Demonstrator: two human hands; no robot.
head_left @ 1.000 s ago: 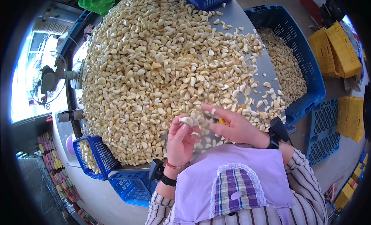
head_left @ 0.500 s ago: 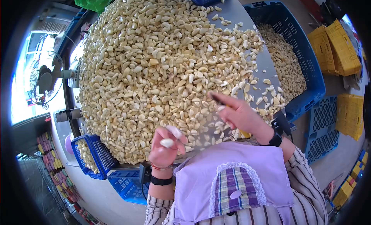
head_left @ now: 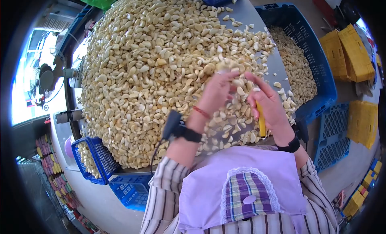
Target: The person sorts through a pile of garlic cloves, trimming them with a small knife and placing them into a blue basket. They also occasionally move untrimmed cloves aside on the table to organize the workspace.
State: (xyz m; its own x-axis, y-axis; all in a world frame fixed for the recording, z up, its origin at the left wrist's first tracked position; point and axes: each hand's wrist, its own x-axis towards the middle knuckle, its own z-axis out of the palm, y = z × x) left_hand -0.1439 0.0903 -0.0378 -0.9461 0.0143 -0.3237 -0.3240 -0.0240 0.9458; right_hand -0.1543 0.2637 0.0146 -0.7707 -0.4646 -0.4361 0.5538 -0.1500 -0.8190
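Observation:
A large heap of peeled garlic cloves covers the metal table. Over its right part reaches my left hand, fingers curled and partly smeared by motion. Blurred cloves show just above its fingertips; I cannot make out whether it grips any. Close beside it, my right hand is closed around a small knife with a yellow handle. Its index finger stretches toward the left hand, and the handle's end points down toward my apron. The blade is not visible.
A big blue crate of garlic stands at the right of the table. A small blue basket with cloves sits at the left front corner. Yellow crates lie far right; a fan stands left.
My left hand, which held pale cloves near the table's front edge, has moved up and right over the heap. My right hand has shifted slightly right and turned, still holding the knife.

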